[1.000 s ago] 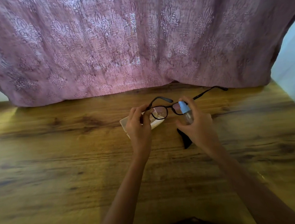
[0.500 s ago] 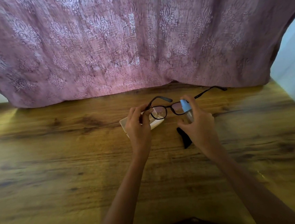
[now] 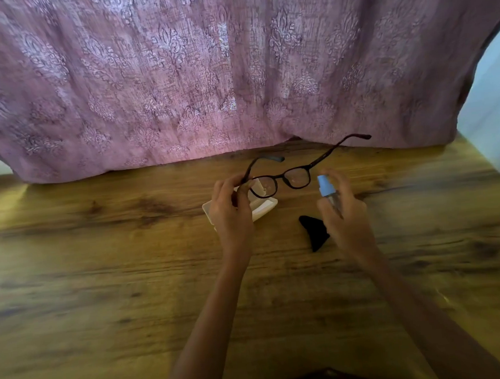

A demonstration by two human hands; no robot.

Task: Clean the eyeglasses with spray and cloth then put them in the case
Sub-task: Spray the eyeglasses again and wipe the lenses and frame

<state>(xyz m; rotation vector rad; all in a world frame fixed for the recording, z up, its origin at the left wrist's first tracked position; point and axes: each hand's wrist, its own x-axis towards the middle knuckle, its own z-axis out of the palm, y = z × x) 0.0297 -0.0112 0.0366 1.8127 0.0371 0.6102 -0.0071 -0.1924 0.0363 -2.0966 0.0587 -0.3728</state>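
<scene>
Hands: left hand pinches glasses at frame corner; right hand grips spray. Glasses likely light, fragile; hold by frame.

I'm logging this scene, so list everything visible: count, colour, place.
eyeglasses: one, dark frame, held above the case
spray bottle: one, clear with blue top, in the right hand
cloth: one, black, on the table by the right hand
case: one, white, on the table, partly behind the left hand
table: one, brown wood, under everything
curtain: one, pink patterned, behind the table
hands: two; left hand pinches the eyeglasses, right hand grips the spray bottle
</scene>
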